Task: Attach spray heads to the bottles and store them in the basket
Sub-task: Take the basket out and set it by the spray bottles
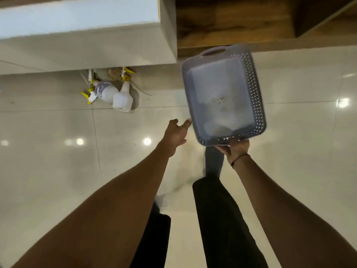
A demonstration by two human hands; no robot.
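Gripped grey basket by its near rim with right hand; left hand spread, empty, beside basket; bottles on floor at cabinet edge

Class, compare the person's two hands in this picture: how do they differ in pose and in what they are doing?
The right hand grips the near rim of the grey basket and holds it above the floor; the left hand holds nothing. The right hand's fingers curl round the rim; the left hand's are relaxed, near the basket's left side. Both reach forward.
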